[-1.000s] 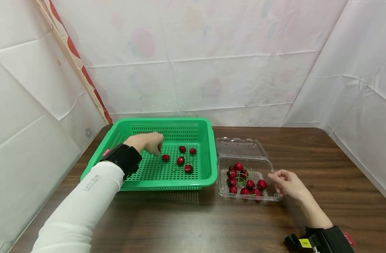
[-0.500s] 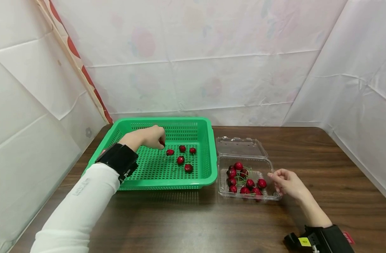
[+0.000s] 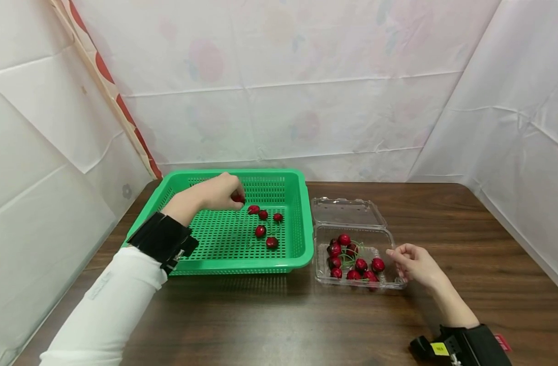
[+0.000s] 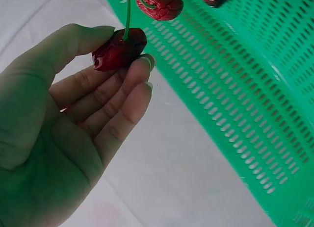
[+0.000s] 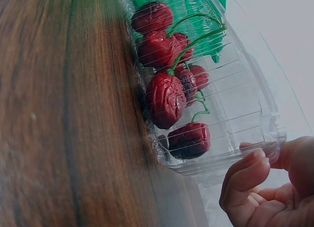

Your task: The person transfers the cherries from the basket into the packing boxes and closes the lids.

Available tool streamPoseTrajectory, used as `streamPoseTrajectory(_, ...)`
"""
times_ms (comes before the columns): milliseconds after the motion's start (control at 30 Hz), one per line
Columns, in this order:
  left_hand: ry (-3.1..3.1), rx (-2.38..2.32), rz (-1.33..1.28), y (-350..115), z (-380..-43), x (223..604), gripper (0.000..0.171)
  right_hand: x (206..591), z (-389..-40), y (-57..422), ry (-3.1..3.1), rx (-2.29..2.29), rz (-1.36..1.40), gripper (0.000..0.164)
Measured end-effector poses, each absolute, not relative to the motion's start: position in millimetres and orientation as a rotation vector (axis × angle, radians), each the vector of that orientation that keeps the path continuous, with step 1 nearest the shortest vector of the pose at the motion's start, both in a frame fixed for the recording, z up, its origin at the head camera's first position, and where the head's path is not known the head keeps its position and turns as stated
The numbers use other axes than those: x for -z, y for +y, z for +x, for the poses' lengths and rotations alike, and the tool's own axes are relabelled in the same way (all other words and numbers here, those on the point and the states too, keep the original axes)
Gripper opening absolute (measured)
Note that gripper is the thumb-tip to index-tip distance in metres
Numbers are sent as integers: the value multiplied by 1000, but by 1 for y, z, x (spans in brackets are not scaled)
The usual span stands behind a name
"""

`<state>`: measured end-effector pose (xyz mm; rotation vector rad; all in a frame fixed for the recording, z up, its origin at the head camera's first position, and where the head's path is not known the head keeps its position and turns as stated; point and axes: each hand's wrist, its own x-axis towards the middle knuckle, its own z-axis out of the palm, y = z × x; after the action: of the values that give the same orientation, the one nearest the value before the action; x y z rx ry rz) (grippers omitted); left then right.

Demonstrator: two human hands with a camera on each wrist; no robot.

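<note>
My left hand [image 3: 215, 194] is over the green basket [image 3: 242, 265] and pinches a dark red cherry [image 4: 120, 50] between thumb and fingertips. A green stem rises from this cherry in the left wrist view, close to the stem of a second, wrinkled cherry [image 4: 162, 5]. Several more cherries [image 3: 260, 231] lie on the basket's floor to the right of the hand. My right hand [image 3: 416, 265] grips the right rim of a clear plastic clamshell box [image 5: 240, 161] between thumb and curled fingers. Several stemmed cherries [image 5: 166, 99] are inside that box, mostly in its left and front part.
The box's lid [image 3: 349, 212] lies folded back behind it. Basket and box stand side by side on a dark wooden table [image 3: 279, 320]. White patterned sheets [image 3: 279, 101] enclose the table at the back and both sides.
My left hand has lifted and moved away and slightly right, a cherry now showing in its fingers. A second cherry has shifted the same way across the basket. The right hand has stayed put.
</note>
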<state>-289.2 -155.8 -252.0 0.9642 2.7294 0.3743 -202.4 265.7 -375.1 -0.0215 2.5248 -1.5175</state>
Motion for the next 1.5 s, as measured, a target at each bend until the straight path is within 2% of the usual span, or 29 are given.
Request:
streamPoseTrajectory(400, 2896, -369, 1071, -133, -256, 229, 24, 373, -202, 266, 2544, 1494, -2, 33)
streamPoseTrajectory(733, 3065, -410, 1030, -116, -219, 223, 2, 373, -201, 267, 2547, 1491, 3, 33)
streamPoseTrajectory(900, 3129, -448, 997, -108, -205, 224, 14, 373, -200, 267, 2542, 1492, 3, 35)
streamPoseTrajectory(1500, 3274, -940, 1032, -80, -172, 242, 20, 376, -199, 269, 2495, 1552, -8, 30)
